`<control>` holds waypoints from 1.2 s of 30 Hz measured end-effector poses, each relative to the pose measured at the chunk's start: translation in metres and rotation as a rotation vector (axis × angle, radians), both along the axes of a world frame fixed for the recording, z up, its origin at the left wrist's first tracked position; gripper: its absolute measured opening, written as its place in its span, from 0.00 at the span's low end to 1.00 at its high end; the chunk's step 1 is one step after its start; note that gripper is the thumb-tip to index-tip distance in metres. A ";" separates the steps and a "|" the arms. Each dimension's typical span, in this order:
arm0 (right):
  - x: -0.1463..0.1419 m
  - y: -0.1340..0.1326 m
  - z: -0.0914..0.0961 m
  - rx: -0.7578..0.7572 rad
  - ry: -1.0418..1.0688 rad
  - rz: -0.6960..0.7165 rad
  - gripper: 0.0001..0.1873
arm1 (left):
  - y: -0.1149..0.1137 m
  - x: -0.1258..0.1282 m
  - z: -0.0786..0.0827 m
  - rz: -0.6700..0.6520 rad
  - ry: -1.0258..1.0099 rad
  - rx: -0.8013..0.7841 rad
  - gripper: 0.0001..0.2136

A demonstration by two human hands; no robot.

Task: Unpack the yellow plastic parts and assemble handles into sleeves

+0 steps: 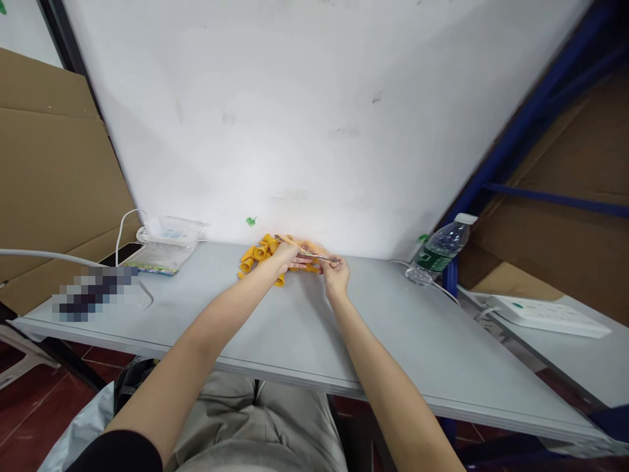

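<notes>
At the far edge of the grey table [255, 328], against the white board, lies a heap of small yellow-orange tube-shaped parts [255, 252]. Beside the heap is a clear plastic bag [314, 249] with more orange parts inside. My left hand [287, 257] rests on the bag's near side, fingers closed on the plastic. My right hand [335, 272] pinches the bag's right end. The two hands nearly touch. A thin stick-like edge runs across the bag's top; I cannot make out what it is.
Clear bags [170, 246] and a white cable [125, 226] lie at the table's back left, with a dark phone beside them. A water bottle [439, 249] lies tilted at the back right. A white power strip [545, 314] sits on the neighbouring table. Cardboard stands on both sides.
</notes>
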State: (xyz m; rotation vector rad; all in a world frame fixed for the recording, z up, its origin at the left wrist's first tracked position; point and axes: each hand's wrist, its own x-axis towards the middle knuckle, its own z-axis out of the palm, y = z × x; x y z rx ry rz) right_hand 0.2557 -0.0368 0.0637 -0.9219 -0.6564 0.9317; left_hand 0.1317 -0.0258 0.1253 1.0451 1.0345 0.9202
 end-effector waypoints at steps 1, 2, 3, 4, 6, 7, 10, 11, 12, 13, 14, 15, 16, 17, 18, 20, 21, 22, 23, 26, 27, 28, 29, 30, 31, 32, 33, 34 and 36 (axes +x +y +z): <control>-0.001 0.000 -0.001 0.024 -0.052 -0.008 0.15 | 0.000 -0.001 0.001 -0.018 0.011 -0.007 0.10; -0.001 0.000 -0.001 0.060 -0.119 -0.016 0.13 | 0.000 -0.003 0.002 -0.038 0.023 -0.017 0.10; -0.001 0.000 -0.002 0.102 -0.184 -0.016 0.11 | 0.000 -0.005 0.003 -0.049 0.036 -0.026 0.11; 0.000 -0.001 -0.003 0.141 -0.228 0.001 0.09 | 0.001 -0.007 0.004 -0.050 0.053 -0.037 0.11; 0.003 -0.002 -0.003 0.186 -0.286 0.045 0.09 | 0.005 -0.011 0.004 -0.027 0.094 -0.057 0.14; 0.005 -0.002 -0.003 0.197 -0.308 0.068 0.10 | 0.008 -0.013 0.004 -0.010 0.118 -0.063 0.16; 0.010 -0.002 -0.001 0.221 -0.386 0.104 0.16 | 0.017 -0.016 0.003 0.038 0.183 -0.057 0.21; 0.011 -0.002 0.001 0.234 -0.419 0.106 0.18 | 0.020 -0.017 0.003 0.051 0.191 -0.045 0.21; 0.012 -0.003 0.002 0.244 -0.452 0.107 0.20 | 0.023 -0.017 0.003 0.062 0.193 -0.035 0.19; 0.013 -0.004 0.004 0.251 -0.481 0.104 0.22 | 0.024 -0.016 0.004 0.071 0.191 -0.023 0.17; 0.013 -0.005 0.007 0.253 -0.505 0.099 0.24 | 0.025 -0.016 0.005 0.080 0.190 -0.006 0.16; 0.014 -0.006 0.009 0.251 -0.527 0.090 0.25 | 0.026 -0.016 0.007 0.096 0.193 0.013 0.14; 0.015 -0.007 0.012 0.244 -0.545 0.076 0.26 | 0.026 -0.015 0.009 0.116 0.201 0.033 0.12; 0.016 -0.007 0.016 0.233 -0.557 0.056 0.26 | 0.026 -0.015 0.013 0.136 0.209 0.051 0.11; 0.016 -0.008 0.020 0.220 -0.567 0.033 0.26 | 0.026 -0.014 0.017 0.153 0.212 0.064 0.09; 0.018 -0.008 0.030 0.206 -0.577 -0.008 0.26 | 0.028 -0.013 0.026 0.178 0.180 0.068 0.07; 0.018 -0.008 0.037 0.210 -0.577 -0.027 0.26 | 0.029 -0.012 0.030 0.184 0.141 0.062 0.07; 0.019 -0.008 0.043 0.222 -0.576 -0.042 0.25 | 0.031 -0.011 0.035 0.187 0.097 0.056 0.08; 0.019 -0.008 0.050 0.241 -0.576 -0.053 0.25 | 0.033 -0.011 0.039 0.191 0.059 0.055 0.08; 0.018 -0.008 0.071 0.308 -0.580 -0.061 0.24 | 0.040 -0.012 0.052 0.181 0.038 0.075 0.10; 0.017 -0.009 0.076 0.331 -0.581 -0.057 0.24 | 0.042 -0.014 0.057 0.176 0.048 0.090 0.11; 0.016 -0.010 0.081 0.353 -0.578 -0.049 0.24 | 0.044 -0.017 0.063 0.174 0.047 0.115 0.11; 0.015 -0.012 0.085 0.373 -0.567 -0.039 0.25 | 0.045 -0.020 0.069 0.177 0.027 0.146 0.11; 0.014 -0.013 0.088 0.387 -0.544 -0.028 0.25 | 0.046 -0.025 0.076 0.185 -0.011 0.183 0.12; 0.012 -0.015 0.089 0.390 -0.511 -0.014 0.25 | 0.045 -0.029 0.084 0.193 -0.066 0.229 0.12; 0.011 -0.017 0.089 0.379 -0.470 0.001 0.26 | 0.044 -0.035 0.092 0.201 -0.131 0.279 0.12; 0.009 -0.019 0.089 0.352 -0.426 0.020 0.26 | 0.040 -0.040 0.100 0.208 -0.198 0.335 0.12; 0.007 -0.020 0.087 0.307 -0.383 0.050 0.26 | 0.035 -0.046 0.107 0.214 -0.263 0.388 0.12; 0.003 -0.022 0.082 0.179 -0.303 0.164 0.27 | 0.021 -0.056 0.114 0.215 -0.371 0.480 0.12</control>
